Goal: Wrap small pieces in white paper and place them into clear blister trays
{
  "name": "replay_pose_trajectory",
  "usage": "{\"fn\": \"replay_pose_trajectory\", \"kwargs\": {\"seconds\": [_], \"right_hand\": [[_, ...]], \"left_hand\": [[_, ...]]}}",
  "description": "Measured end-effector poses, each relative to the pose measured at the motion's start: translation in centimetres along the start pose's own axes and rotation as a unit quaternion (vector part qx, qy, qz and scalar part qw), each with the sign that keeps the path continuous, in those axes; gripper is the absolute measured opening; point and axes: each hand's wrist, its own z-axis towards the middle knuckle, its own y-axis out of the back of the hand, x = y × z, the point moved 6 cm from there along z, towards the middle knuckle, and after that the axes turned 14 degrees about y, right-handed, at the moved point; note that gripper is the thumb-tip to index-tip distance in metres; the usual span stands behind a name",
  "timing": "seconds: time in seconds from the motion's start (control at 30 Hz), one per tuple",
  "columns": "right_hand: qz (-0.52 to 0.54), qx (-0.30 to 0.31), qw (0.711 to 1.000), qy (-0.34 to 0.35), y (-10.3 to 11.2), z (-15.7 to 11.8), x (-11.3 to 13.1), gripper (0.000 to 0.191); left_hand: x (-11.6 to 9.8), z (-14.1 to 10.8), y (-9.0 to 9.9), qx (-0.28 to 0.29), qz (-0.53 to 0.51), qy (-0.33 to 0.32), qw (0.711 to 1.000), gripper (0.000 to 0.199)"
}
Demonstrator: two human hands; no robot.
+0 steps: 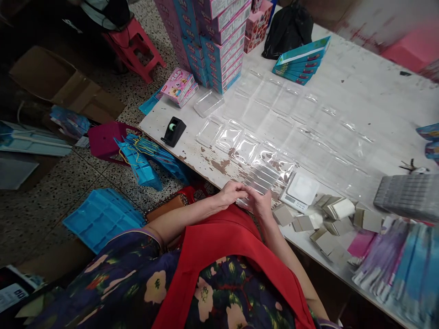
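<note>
My left hand [231, 193] and my right hand [259, 204] meet at the near edge of the white table, fingers curled in and almost touching. Between and beyond them is a stack of clear plastic trays [262, 177], its edges showing as parallel lines; both hands grip its near end, partly hiding it. Rows of single clear trays [247, 147] lie flat farther across the tabletop. Just right of my right hand sits a small white digital scale [299, 192].
Folded grey cardboard pieces [338, 208] lie right of the scale, near purple and blue packets [387, 256]. A black tape dispenser [173, 131] stands at the left edge. Stacked pink and blue boxes [222, 45] rise behind. Blue trays [104, 217] are on the left, below table height.
</note>
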Motion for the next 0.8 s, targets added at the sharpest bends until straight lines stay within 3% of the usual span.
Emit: {"fn": "replay_pose_trajectory", "kwargs": {"seconds": [0.2, 0.33, 0.4, 0.5, 0.63, 0.7, 0.8], "right_hand": [[0.042, -0.017, 0.999, -0.029, -0.3, 0.0, -0.7, 0.045], [0.083, -0.054, 0.993, -0.067, -0.5, 0.1, -1.3, 0.043], [0.084, -0.115, 0.987, -0.068, 0.9, 0.6, -1.4, 0.043], [0.07, -0.175, 0.981, -0.045, 4.0, 1.4, -1.3, 0.044], [0.071, -0.176, 0.981, -0.044, 7.1, 2.1, -1.2, 0.043], [0.067, -0.185, 0.98, -0.038, 7.7, 2.0, -1.1, 0.043], [0.058, -0.176, 0.981, -0.054, 7.3, 1.2, -1.3, 0.042]], "left_hand": [[-0.1, 0.3, 0.2, -0.007, 0.002, -0.006, 1.0, 0.026], [-1.9, 0.0, 1.1, 0.006, 0.022, -0.053, 0.998, 0.031], [-3.2, -0.2, 3.1, 0.011, -0.017, -0.074, 0.997, 0.033], [-3.9, -0.1, 8.3, -0.028, -0.058, -0.074, 0.995, 0.038], [-0.7, 1.8, 14.9, -0.093, -0.044, 0.032, 0.994, 0.046], [1.4, 2.8, 16.7, -0.118, -0.056, 0.068, 0.989, 0.045], [3.2, 3.6, 17.2, -0.125, -0.099, 0.075, 0.984, 0.035]]}}
